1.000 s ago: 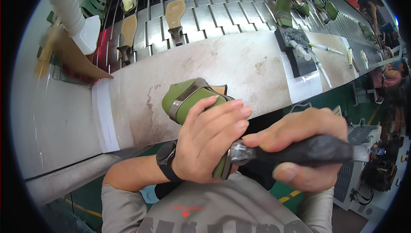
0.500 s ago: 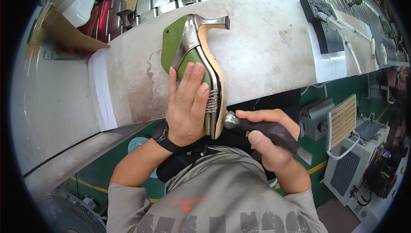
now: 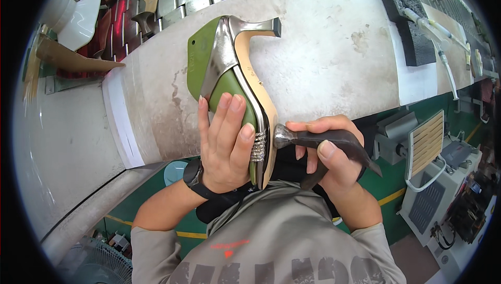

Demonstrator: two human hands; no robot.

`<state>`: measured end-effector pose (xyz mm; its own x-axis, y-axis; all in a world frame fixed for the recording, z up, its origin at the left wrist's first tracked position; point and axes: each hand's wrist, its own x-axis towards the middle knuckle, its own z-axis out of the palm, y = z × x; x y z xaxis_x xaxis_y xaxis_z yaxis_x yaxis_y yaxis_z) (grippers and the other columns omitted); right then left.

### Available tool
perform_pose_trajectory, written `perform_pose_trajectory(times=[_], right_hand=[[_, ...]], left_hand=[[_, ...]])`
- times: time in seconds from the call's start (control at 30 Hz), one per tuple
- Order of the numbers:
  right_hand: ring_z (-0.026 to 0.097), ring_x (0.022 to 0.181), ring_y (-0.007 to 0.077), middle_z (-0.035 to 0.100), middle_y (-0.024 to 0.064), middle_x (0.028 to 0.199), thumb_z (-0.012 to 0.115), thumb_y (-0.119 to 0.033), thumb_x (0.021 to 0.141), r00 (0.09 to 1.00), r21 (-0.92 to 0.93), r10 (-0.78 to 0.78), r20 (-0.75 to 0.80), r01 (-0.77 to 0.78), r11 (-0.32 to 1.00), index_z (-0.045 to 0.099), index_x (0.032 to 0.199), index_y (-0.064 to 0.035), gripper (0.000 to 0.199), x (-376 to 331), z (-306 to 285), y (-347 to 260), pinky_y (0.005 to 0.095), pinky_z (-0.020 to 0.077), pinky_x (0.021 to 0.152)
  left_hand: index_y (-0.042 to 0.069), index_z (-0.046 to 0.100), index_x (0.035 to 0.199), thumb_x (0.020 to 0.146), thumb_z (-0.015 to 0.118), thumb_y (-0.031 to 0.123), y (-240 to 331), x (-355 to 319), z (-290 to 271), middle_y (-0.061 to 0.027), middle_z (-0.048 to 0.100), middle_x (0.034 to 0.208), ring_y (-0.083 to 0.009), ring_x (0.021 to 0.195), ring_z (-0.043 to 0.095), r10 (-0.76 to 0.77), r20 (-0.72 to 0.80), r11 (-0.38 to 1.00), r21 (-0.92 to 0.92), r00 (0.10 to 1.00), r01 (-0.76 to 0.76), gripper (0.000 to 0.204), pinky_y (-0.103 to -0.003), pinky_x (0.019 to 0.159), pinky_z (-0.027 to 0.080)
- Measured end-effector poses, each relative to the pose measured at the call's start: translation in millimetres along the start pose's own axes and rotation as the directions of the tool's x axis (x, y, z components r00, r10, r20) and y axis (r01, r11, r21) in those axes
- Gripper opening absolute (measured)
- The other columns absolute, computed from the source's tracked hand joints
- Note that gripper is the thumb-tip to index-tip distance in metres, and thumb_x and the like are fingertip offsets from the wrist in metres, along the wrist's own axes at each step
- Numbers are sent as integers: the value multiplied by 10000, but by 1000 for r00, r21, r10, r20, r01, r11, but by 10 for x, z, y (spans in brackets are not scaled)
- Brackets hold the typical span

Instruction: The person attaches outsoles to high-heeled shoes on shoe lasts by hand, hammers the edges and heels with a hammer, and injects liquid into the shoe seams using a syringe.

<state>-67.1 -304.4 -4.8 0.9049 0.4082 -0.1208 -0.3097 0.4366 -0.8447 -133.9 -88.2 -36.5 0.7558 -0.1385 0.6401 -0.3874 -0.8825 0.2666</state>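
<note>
Compared with the frame from one second ago, the shoe [image 3: 223, 54] has been turned on its side: its sole [image 3: 261, 96] and heel [image 3: 262, 25] now show, facing your right. The hammer [image 3: 313, 138], then raised toward the camera, now lies low at the sole's forefoot. Since half a second ago, the shoe's posture is nearly unchanged; the hammer's round face, blurred then, now shows sharply and appears to contact the sole edge.

Position of the shoe: along the bench [image 3: 323, 44], heel away from you, toe end past the near edge, close to your shirt [image 3: 282, 232]. The green last [image 3: 195, 57] sits inside it.

Left hand [image 3: 224, 153]: palm down over the forefoot, fingers extended away from you, thumb beside the beaded band [image 3: 259, 145]. The grip is a flat hold against the shoe.

Right hand [image 3: 336, 161]: closed around the hammer's dark body, thumb on top, index finger along the far side. The tapered end projects to your right.
</note>
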Motion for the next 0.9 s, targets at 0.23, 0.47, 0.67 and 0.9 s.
perform_pose_trajectory(times=[0.23, 0.47, 0.67, 0.9], right_hand=[[752, 1054, 261, 733, 315, 1223, 675, -53, 957, 993, -64, 13, 121, -6, 998, 615, 1191, 70, 272, -34, -25, -130, 373, 610, 928], [749, 1136, 320, 725, 334, 1222, 699, -70, 956, 988, -87, -56, 145, 70, 994, 607, 1198, 69, 293, -136, -20, -2, 411, 590, 999], [780, 1033, 343, 741, 341, 1174, 745, -87, 912, 984, -90, -100, 150, 114, 989, 651, 1174, 97, 334, -105, 12, 16, 402, 619, 928], [771, 759, 320, 743, 350, 1152, 812, -82, 827, 861, -152, -367, 352, 440, 885, 693, 1127, 81, 362, 43, 3, 76, 372, 625, 656]], left_hand=[[17, 608, 1464, 1025, 584, 295, -316, 228, -586, -334, 442, 1615, -521, 1559, 335, -3, 383, 884, -431, 924, 181, 521, -647, 1281, 103], [149, 714, 1409, 1077, 498, 521, -273, 443, -321, -307, 398, 1661, -507, 1603, 232, -191, 301, 905, -315, 934, 286, 543, -684, 1244, 38], [197, 762, 1353, 1063, 514, 565, -205, 450, -270, -291, 446, 1635, -513, 1580, 278, -234, 272, 902, -296, 933, 313, 530, -699, 1225, 70], [226, 786, 1313, 1058, 506, 552, -201, 441, -283, -279, 500, 1597, -504, 1551, 334, -249, 260, 906, -279, 933, 319, 500, -663, 1233, 100]])
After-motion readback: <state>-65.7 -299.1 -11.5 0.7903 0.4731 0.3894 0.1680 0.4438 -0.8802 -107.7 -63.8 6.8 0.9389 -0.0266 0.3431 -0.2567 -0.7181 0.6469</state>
